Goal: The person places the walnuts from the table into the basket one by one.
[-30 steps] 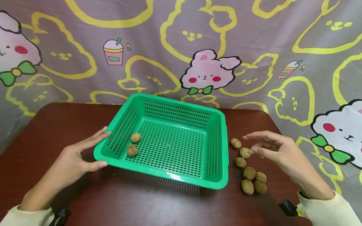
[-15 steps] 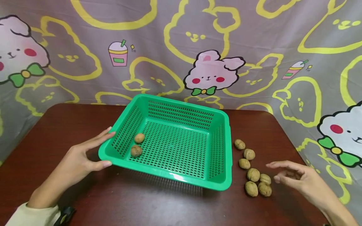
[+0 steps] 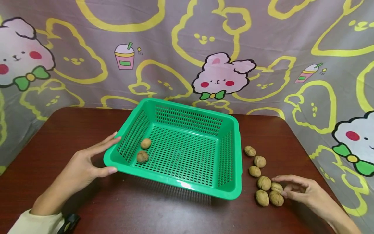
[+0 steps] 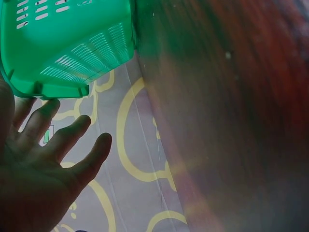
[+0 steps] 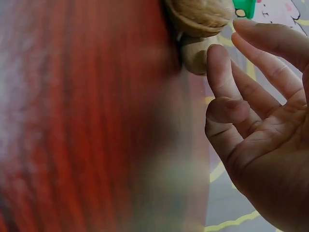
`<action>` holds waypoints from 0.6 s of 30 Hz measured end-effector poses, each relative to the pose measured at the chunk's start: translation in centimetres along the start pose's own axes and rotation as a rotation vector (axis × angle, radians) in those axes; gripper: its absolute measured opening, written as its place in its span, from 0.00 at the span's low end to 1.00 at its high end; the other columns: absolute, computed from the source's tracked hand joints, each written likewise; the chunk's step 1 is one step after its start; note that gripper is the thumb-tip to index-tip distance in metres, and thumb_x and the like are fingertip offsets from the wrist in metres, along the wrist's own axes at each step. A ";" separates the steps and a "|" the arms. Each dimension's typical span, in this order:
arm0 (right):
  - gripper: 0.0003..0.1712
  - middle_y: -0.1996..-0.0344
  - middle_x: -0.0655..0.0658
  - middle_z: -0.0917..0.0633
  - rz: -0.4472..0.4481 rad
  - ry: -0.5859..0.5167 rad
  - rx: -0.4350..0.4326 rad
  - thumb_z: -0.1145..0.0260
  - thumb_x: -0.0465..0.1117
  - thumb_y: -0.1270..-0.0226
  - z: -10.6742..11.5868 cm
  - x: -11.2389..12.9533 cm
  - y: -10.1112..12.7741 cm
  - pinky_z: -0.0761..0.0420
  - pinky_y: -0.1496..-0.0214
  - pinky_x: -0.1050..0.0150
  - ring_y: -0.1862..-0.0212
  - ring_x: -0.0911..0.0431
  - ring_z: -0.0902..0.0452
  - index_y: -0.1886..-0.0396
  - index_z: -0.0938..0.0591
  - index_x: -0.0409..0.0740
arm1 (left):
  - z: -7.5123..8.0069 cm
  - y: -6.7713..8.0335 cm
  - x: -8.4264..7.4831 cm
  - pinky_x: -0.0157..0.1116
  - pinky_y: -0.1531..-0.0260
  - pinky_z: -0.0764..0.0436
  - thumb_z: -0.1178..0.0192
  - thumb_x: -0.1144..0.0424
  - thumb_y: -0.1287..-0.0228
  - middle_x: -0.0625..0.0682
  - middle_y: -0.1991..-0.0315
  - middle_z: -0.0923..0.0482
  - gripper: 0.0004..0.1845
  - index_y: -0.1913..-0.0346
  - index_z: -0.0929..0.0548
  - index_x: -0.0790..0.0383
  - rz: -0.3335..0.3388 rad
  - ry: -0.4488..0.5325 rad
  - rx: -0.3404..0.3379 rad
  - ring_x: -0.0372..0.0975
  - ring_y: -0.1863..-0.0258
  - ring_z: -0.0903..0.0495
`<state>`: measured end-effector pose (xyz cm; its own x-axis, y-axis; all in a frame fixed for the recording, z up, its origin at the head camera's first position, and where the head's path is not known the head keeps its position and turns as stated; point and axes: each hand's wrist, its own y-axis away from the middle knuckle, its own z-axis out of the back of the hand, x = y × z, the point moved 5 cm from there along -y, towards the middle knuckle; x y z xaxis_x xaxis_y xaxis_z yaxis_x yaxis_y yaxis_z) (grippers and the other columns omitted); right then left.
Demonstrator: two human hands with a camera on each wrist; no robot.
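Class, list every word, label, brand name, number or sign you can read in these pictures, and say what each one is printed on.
None can be read. The backdrop cloth carries only cartoon rabbits and drink cups, with no lettering. The green basket, the walnuts and the table show no print.

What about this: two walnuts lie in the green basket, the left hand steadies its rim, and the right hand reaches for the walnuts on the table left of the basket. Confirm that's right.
One detail is wrong. The loose walnuts lie on the table right of the green basket, not left, as the head view shows. The rest stands: two walnuts in the basket, left hand at its rim, right hand reaching for the loose ones.
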<state>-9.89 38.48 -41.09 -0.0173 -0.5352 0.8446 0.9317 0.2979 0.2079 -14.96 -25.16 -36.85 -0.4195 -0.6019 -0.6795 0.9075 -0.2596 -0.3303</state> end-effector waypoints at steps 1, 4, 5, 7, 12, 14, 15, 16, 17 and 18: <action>0.21 0.60 0.51 0.11 -0.006 -0.004 0.007 0.39 0.32 0.22 -0.1 -0.1 0.0 0.20 0.62 0.64 0.63 0.53 0.15 0.32 0.21 0.37 | 0.0 0.0 0.0 0.11 0.40 0.43 0.15 0.65 0.55 0.31 0.22 0.34 0.48 0.27 0.22 0.46 -0.001 0.001 0.000 0.11 0.29 0.40; 0.21 0.65 0.49 0.12 0.008 -0.005 0.006 0.38 0.31 0.23 -0.2 -0.3 -0.1 0.22 0.65 0.61 0.65 0.53 0.16 0.33 0.21 0.37 | 0.0 0.0 0.0 0.11 0.40 0.43 0.15 0.65 0.55 0.31 0.22 0.34 0.48 0.27 0.22 0.46 -0.001 -0.001 0.001 0.11 0.30 0.40; 0.21 0.65 0.49 0.12 0.011 -0.004 0.004 0.38 0.31 0.23 -0.3 -0.3 -0.1 0.22 0.66 0.61 0.65 0.54 0.16 0.33 0.20 0.38 | 0.0 0.0 0.0 0.11 0.40 0.43 0.15 0.64 0.55 0.31 0.22 0.34 0.48 0.27 0.22 0.46 -0.001 -0.004 0.000 0.11 0.30 0.40; 0.21 0.66 0.50 0.12 0.017 -0.009 -0.002 0.37 0.31 0.24 -0.3 -0.4 -0.2 0.23 0.68 0.60 0.66 0.54 0.17 0.34 0.20 0.37 | 0.0 0.0 -0.1 0.11 0.41 0.43 0.15 0.64 0.55 0.31 0.22 0.34 0.48 0.27 0.22 0.46 -0.001 -0.009 0.000 0.10 0.30 0.40; 0.21 0.68 0.50 0.13 -0.008 -0.022 0.003 0.37 0.31 0.25 -0.3 -0.7 -0.3 0.27 0.71 0.58 0.68 0.54 0.20 0.35 0.20 0.38 | 0.0 0.0 0.0 0.11 0.41 0.43 0.15 0.64 0.55 0.31 0.22 0.35 0.48 0.26 0.22 0.45 -0.001 -0.009 0.002 0.10 0.30 0.40; 0.21 0.67 0.51 0.13 -0.004 -0.013 0.002 0.36 0.31 0.25 -0.4 -0.7 -0.3 0.26 0.70 0.59 0.67 0.54 0.18 0.35 0.20 0.38 | 0.0 0.0 0.0 0.11 0.41 0.43 0.15 0.64 0.56 0.31 0.22 0.35 0.48 0.26 0.22 0.45 -0.001 -0.010 0.002 0.10 0.30 0.40; 0.21 0.65 0.52 0.12 0.003 -0.005 0.002 0.36 0.31 0.25 -0.4 -0.7 -0.4 0.25 0.69 0.59 0.66 0.55 0.18 0.35 0.20 0.38 | 0.0 0.0 0.0 0.11 0.41 0.43 0.15 0.64 0.56 0.31 0.22 0.34 0.48 0.27 0.22 0.45 0.000 -0.010 0.001 0.10 0.30 0.40; 0.21 0.63 0.53 0.12 0.012 0.004 -0.006 0.36 0.31 0.26 -0.4 -0.7 -0.4 0.24 0.68 0.60 0.65 0.55 0.17 0.36 0.19 0.38 | 0.0 0.0 0.0 0.11 0.41 0.43 0.15 0.64 0.56 0.31 0.22 0.34 0.48 0.27 0.22 0.45 0.001 -0.011 0.001 0.10 0.30 0.40; 0.20 0.61 0.54 0.12 0.024 0.015 -0.011 0.35 0.31 0.26 -0.5 -0.6 -0.5 0.24 0.68 0.60 0.65 0.56 0.17 0.36 0.19 0.37 | 0.0 0.0 0.1 0.11 0.41 0.43 0.15 0.63 0.56 0.31 0.22 0.35 0.48 0.27 0.22 0.45 0.003 -0.016 0.001 0.10 0.30 0.40; 0.20 0.60 0.55 0.12 0.033 0.025 -0.017 0.35 0.30 0.26 -0.5 -0.6 -0.6 0.23 0.68 0.60 0.64 0.56 0.17 0.36 0.19 0.38 | 0.0 0.0 0.1 0.11 0.41 0.43 0.15 0.63 0.55 0.31 0.22 0.35 0.48 0.27 0.22 0.45 0.006 -0.017 0.001 0.10 0.30 0.40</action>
<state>-10.23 38.19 -41.94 0.0226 -0.5451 0.8380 0.9375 0.3027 0.1717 -14.98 -25.24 -36.88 -0.4133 -0.6163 -0.6703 0.9101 -0.2566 -0.3253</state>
